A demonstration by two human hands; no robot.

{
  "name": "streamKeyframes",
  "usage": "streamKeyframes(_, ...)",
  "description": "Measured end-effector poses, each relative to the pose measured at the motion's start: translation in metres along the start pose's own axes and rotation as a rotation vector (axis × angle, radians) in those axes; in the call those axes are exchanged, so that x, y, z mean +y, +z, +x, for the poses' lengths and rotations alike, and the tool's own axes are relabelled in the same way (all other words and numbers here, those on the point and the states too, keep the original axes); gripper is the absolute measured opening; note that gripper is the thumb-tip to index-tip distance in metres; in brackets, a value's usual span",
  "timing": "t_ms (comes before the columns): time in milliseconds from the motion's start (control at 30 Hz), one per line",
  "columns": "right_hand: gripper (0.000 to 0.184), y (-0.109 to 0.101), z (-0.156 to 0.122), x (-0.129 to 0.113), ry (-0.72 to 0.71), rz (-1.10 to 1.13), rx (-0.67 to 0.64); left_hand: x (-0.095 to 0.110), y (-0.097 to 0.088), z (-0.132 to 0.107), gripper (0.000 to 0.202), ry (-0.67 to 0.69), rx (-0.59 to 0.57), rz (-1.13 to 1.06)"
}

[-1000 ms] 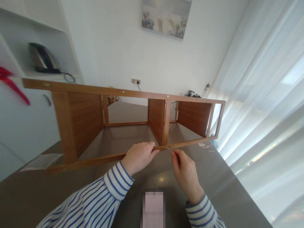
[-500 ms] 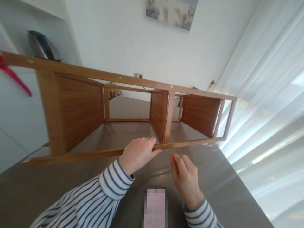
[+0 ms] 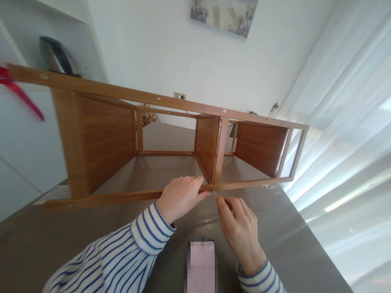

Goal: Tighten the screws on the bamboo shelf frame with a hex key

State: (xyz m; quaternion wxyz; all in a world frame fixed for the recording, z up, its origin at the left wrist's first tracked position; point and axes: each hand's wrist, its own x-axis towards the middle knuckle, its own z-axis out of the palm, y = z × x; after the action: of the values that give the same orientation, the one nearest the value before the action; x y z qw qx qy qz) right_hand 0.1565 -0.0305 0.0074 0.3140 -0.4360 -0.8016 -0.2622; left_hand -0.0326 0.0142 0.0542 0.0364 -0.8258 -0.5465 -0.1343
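A brown wooden shelf frame lies on its side across the table, its slats and panels standing upright. My left hand is closed round the near rail, fingers over the top and thumb along the front, just left of the middle crosspiece. In my right hand, a thin metal hex key is pinched between thumb and fingers. Its tip meets a screw spot on the near rail, beside my left thumb. Most of the key is hidden by my fingers.
A pinkish, blurred-out phone-like object lies on the grey table near me. A red ribbon hangs at the frame's far left end. Behind stand a kettle on a shelf and, right, white curtains.
My right hand has turned slightly, and the hex key's shaft now points more steeply up at the rail. My left hand keeps its grip. The whole view has shifted a little.
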Motion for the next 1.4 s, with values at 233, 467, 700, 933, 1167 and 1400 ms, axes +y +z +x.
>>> streamKeyframes(233, 0.022, -0.003, 0.003, 0.001, 0.013, -0.01, 0.017, 0.002, -0.002, 0.001, 0.032, -0.005, -0.017, -0.001)
streamKeyframes(467, 0.017, -0.013, 0.01, -0.006, 0.059, -0.081, -0.053, 0.004, -0.004, 0.0, 0.032, 0.003, -0.042, -0.003)
streamKeyframes(700, 0.012, -0.015, 0.012, -0.011, 0.061, -0.098, -0.068, 0.005, -0.004, 0.0, 0.031, 0.0, -0.049, -0.008)
streamKeyframes(933, 0.019, -0.008, 0.012, -0.019, 0.42, 0.28, -0.09, 0.009, -0.008, 0.0, 0.033, 0.001, -0.062, -0.017)
streamKeyframes(1167, 0.027, -0.003, 0.014, -0.028, 0.933, 1.059, -0.086, 0.013, -0.015, 0.0, 0.039, -0.059, -0.1, -0.065)
streamKeyframes(1400, 0.027, -0.004, 0.013, -0.021, 0.956, 1.253, -0.127, 0.01, -0.013, -0.001, 0.039, 0.001, -0.094, -0.152)
